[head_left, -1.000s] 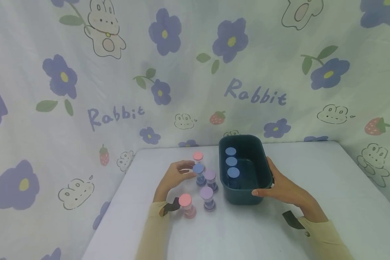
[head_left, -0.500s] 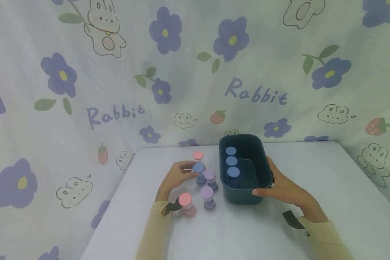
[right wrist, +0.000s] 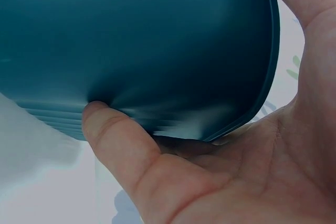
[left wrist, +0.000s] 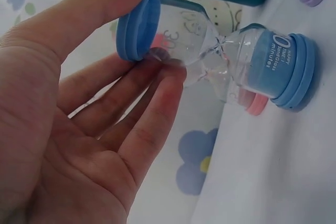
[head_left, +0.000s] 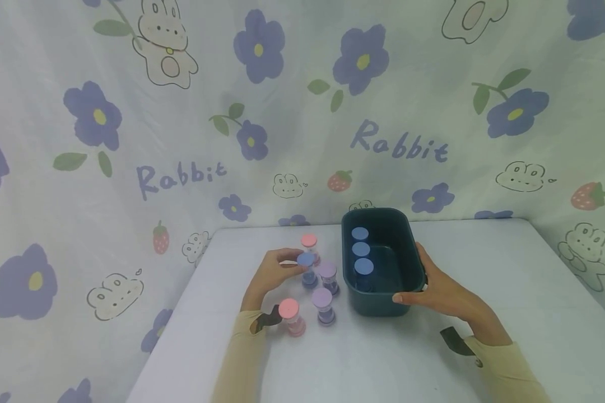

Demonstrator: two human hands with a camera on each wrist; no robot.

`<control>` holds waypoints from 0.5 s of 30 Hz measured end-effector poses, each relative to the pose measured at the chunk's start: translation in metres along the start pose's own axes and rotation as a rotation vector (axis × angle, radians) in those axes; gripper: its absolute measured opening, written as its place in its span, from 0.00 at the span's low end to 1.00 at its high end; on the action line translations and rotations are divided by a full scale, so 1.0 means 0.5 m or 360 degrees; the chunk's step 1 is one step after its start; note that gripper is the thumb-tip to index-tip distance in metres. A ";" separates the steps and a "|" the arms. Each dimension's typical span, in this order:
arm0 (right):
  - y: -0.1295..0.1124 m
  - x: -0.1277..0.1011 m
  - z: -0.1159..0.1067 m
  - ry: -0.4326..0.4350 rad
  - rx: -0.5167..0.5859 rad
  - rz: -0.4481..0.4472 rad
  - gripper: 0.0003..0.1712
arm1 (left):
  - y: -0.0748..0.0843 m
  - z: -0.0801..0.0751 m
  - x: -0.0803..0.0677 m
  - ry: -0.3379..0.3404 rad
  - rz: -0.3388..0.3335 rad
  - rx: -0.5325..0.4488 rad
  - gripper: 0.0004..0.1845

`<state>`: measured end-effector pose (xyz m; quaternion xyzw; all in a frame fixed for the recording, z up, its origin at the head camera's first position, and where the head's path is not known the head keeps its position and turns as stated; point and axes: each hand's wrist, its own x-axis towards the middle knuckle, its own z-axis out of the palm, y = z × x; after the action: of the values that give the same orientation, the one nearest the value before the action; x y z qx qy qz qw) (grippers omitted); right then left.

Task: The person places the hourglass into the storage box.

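Left hand: the left hand (head_left: 271,274) pinches the top cap of the blue sand timer (head_left: 308,270) between thumb and fingers (left wrist: 157,85); the timer stands on the table (head_left: 383,358), at 9 o'clock of the bin.
Right hand: the right hand (head_left: 446,294) grips the dark teal bin (head_left: 405,263) at its 4 o'clock corner, thumb pressed on the near wall.
Inside the bin: three blue-capped timers (head_left: 361,250) in a row along the 9 o'clock wall.
Around the blue timer: two pink timers (head_left: 289,314) and two purple timers (head_left: 322,305), close together.
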<state>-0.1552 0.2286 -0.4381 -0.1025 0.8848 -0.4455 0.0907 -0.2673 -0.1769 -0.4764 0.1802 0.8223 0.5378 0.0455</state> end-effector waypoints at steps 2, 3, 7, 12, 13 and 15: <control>-0.001 0.000 0.000 0.0000 -0.0002 0.0000 0.77 | 0.002 -0.004 -0.001 0.0009 0.0022 -0.0004 0.24; -0.002 -0.001 0.000 -0.0001 -0.0003 0.0001 0.77 | 0.003 -0.005 -0.001 0.0017 0.0029 -0.0011 0.24; -0.002 -0.002 -0.001 -0.0001 0.0009 -0.0013 0.77 | 0.007 -0.015 -0.004 0.0054 0.0058 -0.0034 0.25; -0.001 -0.002 0.000 -0.0002 0.0015 -0.0040 0.77 | 0.015 -0.031 -0.011 0.0104 0.0052 -0.0029 0.26; -0.001 -0.002 0.000 -0.0001 0.0014 -0.0043 0.77 | 0.017 -0.033 -0.012 0.0110 0.0048 -0.0033 0.26; 0.000 -0.001 0.000 -0.0001 0.0018 -0.0048 0.77 | 0.022 -0.038 -0.015 0.0123 0.0055 -0.0032 0.26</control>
<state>-0.1545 0.2286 -0.4380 -0.1155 0.8806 -0.4518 0.0848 -0.2629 -0.1922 -0.4593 0.1731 0.8148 0.5533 0.0062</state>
